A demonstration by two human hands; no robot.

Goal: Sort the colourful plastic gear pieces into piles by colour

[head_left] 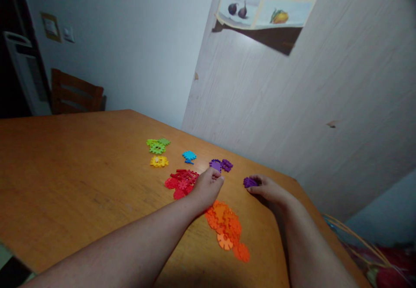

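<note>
Head: right hand (268, 188), purple pieces (249, 182) part-hidden

Two bare forearms reach forward from the lower edge. The left arm (139, 240) slants in from the lower left, its hand (208, 187) near the centre, fingers curled and thumb pointing forward. The right arm (307, 236) rises from the lower right, bending leftward at the wrist; its hand (267, 188) pinches between thumb and fingers.

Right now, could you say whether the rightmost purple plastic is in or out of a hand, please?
In: the right hand has the purple plastic between thumb and fingers, part showing past them.
</note>
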